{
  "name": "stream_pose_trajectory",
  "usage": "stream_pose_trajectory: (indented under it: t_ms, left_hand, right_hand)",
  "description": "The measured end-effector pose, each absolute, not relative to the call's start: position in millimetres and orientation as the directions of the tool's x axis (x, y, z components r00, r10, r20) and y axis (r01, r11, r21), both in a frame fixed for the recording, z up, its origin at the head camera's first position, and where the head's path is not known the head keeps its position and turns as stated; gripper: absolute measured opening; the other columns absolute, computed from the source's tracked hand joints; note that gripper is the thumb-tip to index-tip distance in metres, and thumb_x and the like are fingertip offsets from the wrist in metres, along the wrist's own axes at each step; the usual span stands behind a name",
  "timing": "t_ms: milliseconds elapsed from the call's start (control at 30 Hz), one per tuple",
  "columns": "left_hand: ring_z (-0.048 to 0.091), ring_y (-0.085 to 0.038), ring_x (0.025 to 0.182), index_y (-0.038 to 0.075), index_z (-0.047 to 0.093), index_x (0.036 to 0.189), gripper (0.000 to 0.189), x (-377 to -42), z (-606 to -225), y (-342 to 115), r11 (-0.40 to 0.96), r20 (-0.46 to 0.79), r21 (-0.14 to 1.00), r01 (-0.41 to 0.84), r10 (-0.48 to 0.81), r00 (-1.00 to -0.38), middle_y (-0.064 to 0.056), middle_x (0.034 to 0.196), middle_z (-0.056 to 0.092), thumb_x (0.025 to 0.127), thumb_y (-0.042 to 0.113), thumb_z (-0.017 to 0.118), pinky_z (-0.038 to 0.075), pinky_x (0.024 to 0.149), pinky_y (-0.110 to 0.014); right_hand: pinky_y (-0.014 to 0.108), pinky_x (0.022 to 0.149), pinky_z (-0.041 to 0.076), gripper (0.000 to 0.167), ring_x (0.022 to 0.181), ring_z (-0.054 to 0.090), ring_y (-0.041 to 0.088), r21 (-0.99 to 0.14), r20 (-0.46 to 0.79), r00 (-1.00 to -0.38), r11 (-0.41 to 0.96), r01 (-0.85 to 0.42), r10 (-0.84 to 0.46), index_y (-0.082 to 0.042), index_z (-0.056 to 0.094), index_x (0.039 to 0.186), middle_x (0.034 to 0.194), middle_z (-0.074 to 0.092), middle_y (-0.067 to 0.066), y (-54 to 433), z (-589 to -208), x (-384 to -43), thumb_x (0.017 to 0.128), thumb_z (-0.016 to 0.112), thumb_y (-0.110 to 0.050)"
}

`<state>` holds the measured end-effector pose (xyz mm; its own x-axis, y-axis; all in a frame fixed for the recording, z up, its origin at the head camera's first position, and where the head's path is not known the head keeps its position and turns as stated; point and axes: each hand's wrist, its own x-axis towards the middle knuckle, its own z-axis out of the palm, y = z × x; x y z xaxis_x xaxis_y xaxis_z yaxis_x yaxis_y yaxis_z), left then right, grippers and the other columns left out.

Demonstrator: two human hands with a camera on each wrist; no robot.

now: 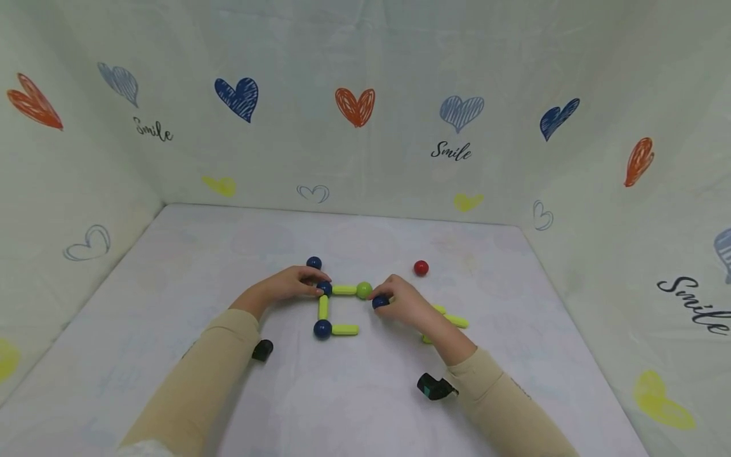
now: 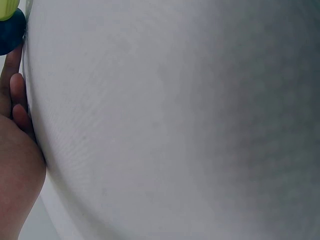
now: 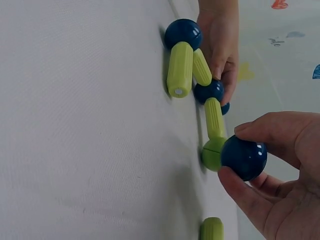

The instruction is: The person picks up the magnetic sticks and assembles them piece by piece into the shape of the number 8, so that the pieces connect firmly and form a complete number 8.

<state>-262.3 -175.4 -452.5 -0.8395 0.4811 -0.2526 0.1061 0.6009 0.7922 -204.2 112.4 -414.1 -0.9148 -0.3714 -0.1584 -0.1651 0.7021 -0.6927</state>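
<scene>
Yellow-green rods and balls form a three-sided frame on the table. My left hand (image 1: pixel 285 284) holds the blue ball (image 1: pixel 325 289) at its upper left corner between thumb and fingers. From there one rod (image 1: pixel 344 290) runs right to a green ball (image 1: pixel 363 291); another rod (image 1: pixel 323 308) leads down to a second blue ball (image 1: pixel 322 329), which has a short rod (image 1: pixel 346 330) pointing right. My right hand (image 1: pixel 407 303) pinches a loose blue ball (image 3: pixel 244 157) between thumb and fingertips, close by the green ball. In the left wrist view only part of a blue ball (image 2: pixel 11 34) shows.
Behind my left hand lies another blue ball (image 1: pixel 314 262). A red ball (image 1: pixel 421 268) sits beyond my right hand. Several loose rods (image 1: pixel 455 321) lie partly hidden by the right forearm. A fabric backdrop with hearts (image 1: pixel 355 106) surrounds the table.
</scene>
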Motion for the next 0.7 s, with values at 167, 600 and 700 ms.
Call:
stream_pose_trajectory:
  t_ms: [167,600,700]
  left_hand:
    - [0.047,-0.028,0.119,0.013,0.066,0.125,0.034,-262,-452,-176,0.601,-0.251,0.791,0.113,0.488,-0.836,-0.01,0.131,0.057,0.092,0.02,0.069,0.03,0.106,-0.052]
    - [0.047,-0.03,0.122,0.013,0.066,0.125,0.034,-264,-452,-177,0.603,-0.242,0.787,0.128,0.494,-0.835,-0.011,0.131,0.057,0.092,0.021,0.069,0.03,0.106,-0.054]
    - [0.047,-0.03,0.123,0.013,0.066,0.126,0.034,-264,-452,-177,0.608,-0.246,0.783,0.128,0.493,-0.834,-0.011,0.132,0.057,0.092,0.021,0.069,0.029,0.107,-0.054]
  right_hand:
    - [0.038,0.086,0.047,0.02,0.095,0.051,0.022,-0.704,-0.183,-0.906,0.694,-0.151,-0.383,-0.014,0.075,0.105,0.102,0.05,0.003,109,-413,-201,0.087,0.073,-0.008]
    - [0.042,0.089,0.046,0.017,0.095,0.052,0.021,-0.676,-0.203,-0.879,0.711,-0.193,-0.431,-0.015,0.072,0.1,0.103,0.057,0.002,100,-425,-196,0.084,0.075,-0.008]
    - [0.043,0.09,0.046,0.016,0.096,0.053,0.021,-0.676,-0.204,-0.871,0.707,-0.205,-0.448,-0.014,0.071,0.098,0.103,0.06,0.001,98,-426,-194,0.083,0.077,-0.009]
